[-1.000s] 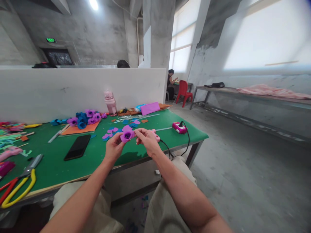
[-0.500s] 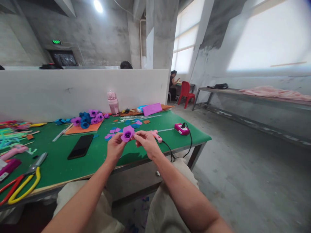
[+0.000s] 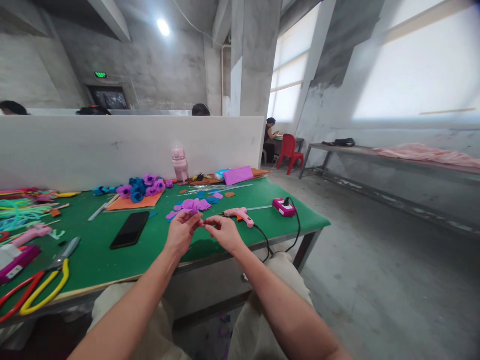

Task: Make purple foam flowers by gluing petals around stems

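A purple paper flower (image 3: 190,206) is pinched in my left hand (image 3: 182,232), tilted so that its outer petals face me and its centre is out of sight. My right hand (image 3: 225,234) is closed in a pinch just right of the flower's underside, its fingertips close to the left ones. What sits between those right fingertips is too small to tell. Purple and blue cut petals (image 3: 204,204) lie on the green table behind the flower. A pink glue gun (image 3: 242,215) rests beyond my right hand, with a clear glue stick in its back end.
A black phone (image 3: 130,230) and red-and-yellow handled scissors (image 3: 45,280) lie to the left. Finished paper flowers (image 3: 140,187) rest on orange sheets (image 3: 135,202). A pink bottle (image 3: 180,164) stands by the white partition (image 3: 131,145). The glue gun's cord runs near a magenta power block (image 3: 284,207).
My hands have tipped the flower over, so its dark centre no longer shows. My right fingers have moved from its petal edge to below it. The view has shifted slightly.
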The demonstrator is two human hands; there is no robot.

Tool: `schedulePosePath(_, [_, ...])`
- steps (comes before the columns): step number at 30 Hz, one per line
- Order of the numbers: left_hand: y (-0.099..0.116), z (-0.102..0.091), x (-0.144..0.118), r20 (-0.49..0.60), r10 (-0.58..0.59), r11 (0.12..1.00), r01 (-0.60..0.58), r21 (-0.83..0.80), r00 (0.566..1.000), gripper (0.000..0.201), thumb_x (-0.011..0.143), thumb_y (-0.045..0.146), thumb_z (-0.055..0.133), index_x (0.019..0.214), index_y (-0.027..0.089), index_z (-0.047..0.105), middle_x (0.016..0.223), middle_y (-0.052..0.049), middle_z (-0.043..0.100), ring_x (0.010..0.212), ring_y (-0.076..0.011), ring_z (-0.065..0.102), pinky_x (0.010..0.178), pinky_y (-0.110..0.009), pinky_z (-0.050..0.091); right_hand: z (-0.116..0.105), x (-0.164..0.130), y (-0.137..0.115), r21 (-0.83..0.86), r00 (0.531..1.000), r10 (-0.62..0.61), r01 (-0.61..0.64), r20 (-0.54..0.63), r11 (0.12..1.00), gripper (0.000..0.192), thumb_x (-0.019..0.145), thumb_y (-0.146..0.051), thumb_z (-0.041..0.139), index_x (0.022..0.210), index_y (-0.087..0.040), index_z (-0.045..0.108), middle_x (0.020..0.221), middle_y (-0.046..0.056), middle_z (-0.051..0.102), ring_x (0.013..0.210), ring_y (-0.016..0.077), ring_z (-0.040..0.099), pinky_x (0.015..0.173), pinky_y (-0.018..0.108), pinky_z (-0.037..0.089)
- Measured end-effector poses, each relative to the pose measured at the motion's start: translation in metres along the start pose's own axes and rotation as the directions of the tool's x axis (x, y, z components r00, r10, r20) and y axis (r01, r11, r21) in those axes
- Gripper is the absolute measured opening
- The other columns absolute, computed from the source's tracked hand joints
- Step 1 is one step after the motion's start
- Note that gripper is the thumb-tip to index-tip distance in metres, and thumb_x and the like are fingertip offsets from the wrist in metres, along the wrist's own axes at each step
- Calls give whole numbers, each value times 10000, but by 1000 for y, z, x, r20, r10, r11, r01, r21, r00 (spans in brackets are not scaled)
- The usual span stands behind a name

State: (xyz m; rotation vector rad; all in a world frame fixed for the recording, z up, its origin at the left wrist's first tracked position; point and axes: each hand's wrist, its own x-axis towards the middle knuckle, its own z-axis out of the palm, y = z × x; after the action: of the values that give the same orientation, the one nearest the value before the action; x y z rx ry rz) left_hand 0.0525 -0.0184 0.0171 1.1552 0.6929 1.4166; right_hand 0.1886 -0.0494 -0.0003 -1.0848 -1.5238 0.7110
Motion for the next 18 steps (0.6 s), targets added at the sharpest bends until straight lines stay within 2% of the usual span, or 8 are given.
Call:
schedulePosePath(4, [4, 2, -3, 41, 8, 1000, -8, -7, 999, 238, 577, 281, 784, 703, 150, 630, 599, 22, 614, 530, -86, 557, 574, -242, 473, 0, -1, 0, -90, 996, -77, 73, -46, 993, 169, 761, -246, 538, 778, -202, 700, 712, 15, 686, 613, 151, 581, 606, 265, 440])
schedulePosePath(8, [7, 4, -9, 121, 46, 983, -66, 170, 992, 204, 606, 271, 758, 732, 141, 664, 566, 6, 621, 537, -117, 564, 589, -264, 475, -2, 0, 5, -50, 995, -100, 99, -22, 994, 200, 763, -192, 484, 781, -201, 683, 633, -6, 637, 546, 133, 558, 558, 248, 430])
schedulePosePath(11, [5, 4, -12, 150, 149, 923, -192, 334, 977, 133, 646, 275, 718, 677, 157, 664, 559, -3, 627, 547, -142, 571, 583, -271, 479, -1, 0, 7, 1, 992, -119, 119, 32, 993, 222, 788, -199, 451, 830, -198, 670, 695, 4, 645, 585, 134, 582, 556, 239, 444])
schedulePosePath(14, [0, -1, -12, 155, 304, 835, -341, 432, 940, 89, 663, 242, 686, 726, 180, 683, 686, -17, 672, 642, -161, 601, 647, -272, 491, -1, -1, 5, 9, 996, -87, 87, 14, 996, 218, 812, -253, 462, 924, -201, 642, 808, 21, 661, 606, 136, 604, 540, 236, 455])
schedulePosePath(18, [-6, -8, -6, 111, 392, 775, -392, 496, 914, 140, 677, 249, 668, 799, 187, 695, 777, -24, 691, 715, -170, 612, 701, -271, 489, -1, -1, 0, -4, 999, -35, 35, -28, 999, 217, 796, -298, 501, 954, -214, 624, 913, 27, 662, 587, 134, 608, 503, 238, 457])
